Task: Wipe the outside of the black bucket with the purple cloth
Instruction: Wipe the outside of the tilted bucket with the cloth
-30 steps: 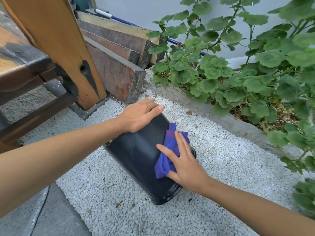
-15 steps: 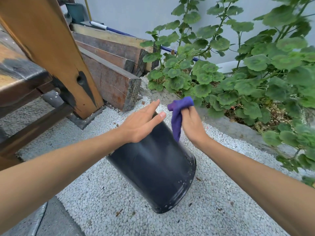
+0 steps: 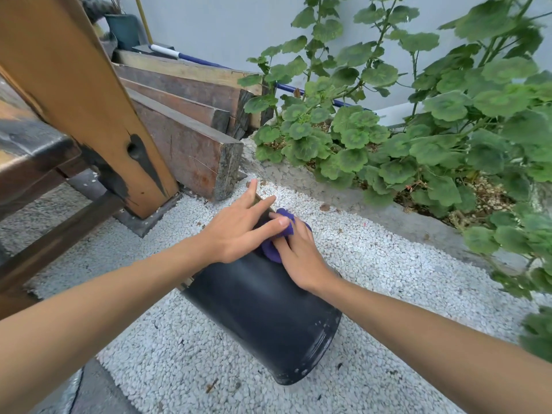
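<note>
The black bucket lies tilted on white gravel, its base toward me at lower right and its rim end away from me. My left hand rests flat on the upper far part of its side, fingers spread, steadying it. My right hand presses the purple cloth against the bucket's upper side, right beside the left fingertips. Most of the cloth is covered by both hands. The bucket's mouth is hidden behind my hands.
A thick wooden post and bench frame stand at the left. Stacked timber beams lie behind the bucket. A concrete kerb with leafy plants runs along the right. Gravel surrounds the bucket.
My right hand lifted the cloth off the bucket's lower side, swung it up past the far end, and now presses it on the upper side beside my left hand.
</note>
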`<state>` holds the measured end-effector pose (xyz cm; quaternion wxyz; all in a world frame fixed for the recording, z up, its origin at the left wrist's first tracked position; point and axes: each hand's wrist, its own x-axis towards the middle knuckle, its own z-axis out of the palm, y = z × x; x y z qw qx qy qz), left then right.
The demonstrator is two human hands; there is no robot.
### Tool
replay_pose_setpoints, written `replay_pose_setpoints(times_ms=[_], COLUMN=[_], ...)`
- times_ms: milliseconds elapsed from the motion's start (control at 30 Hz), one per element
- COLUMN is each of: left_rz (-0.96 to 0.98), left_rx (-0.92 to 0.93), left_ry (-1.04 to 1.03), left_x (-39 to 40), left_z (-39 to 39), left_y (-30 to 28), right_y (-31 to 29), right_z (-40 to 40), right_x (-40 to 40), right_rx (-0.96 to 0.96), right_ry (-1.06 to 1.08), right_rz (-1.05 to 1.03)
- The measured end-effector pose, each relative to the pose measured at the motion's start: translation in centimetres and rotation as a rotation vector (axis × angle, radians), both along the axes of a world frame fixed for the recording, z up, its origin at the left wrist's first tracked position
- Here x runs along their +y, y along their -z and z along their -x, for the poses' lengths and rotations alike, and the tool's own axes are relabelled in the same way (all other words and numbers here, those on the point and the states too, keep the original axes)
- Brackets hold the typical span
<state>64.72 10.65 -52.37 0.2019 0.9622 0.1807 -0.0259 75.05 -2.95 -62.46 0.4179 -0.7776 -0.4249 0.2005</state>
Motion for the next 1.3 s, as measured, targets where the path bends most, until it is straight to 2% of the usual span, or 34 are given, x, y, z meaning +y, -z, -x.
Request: replay_pose_setpoints(times_ms=[133, 333, 467, 633, 733, 867, 1033, 1167, 1300], left_rz=[-0.030, -0.222, -0.308, -0.435, -0.478, -0.444, -0.243, -0.119, -0.114], left_rx=[0.062, 0.128, 0.092, -0.042, -0.046, -0.069, -0.108, -0.246, -0.356], left_ry=[-0.046, -0.051, -0.095, -0.183, -0.243, -0.296, -0.499, -0.634, -0.683], left_x=[0.1, -0.9, -2.6, -4.5, -4.4, -4.0, -3.1, -1.0, -0.8], left_z=[-0.2, -1.3, -2.3, -4.1, -4.7, -4.7, -4.4, -3.6, -3.3], left_y=[-0.3, -0.1, -0.4, -1.0, -0.6, 0.1, -0.9, -2.0, -3.0], right_y=[1.0, 2.3, 2.3, 2.2, 1.8, 1.9, 1.4, 0.0, -1.1], right_z=[-0.4, -1.5, -1.9, -2.4, -2.3, -2.4, -1.8, -1.9, -2.1], right_x=[-2.0, -5.0, -6.6, -7.1, -7.0, -6.9, -6.3, -5.6, -4.4], right_rx=[0.034, 0.075, 0.165, 0.142, 0.258, 0.448, 0.452, 0.316, 0.096], right_ry=[0.010, 0.018, 0.002, 0.006, 0.050, 0.126, 0.219, 0.235, 0.321], right_rz=[0.050, 0.068, 0.040, 0.092, 0.044, -0.071, -0.130, -0.194, -0.246])
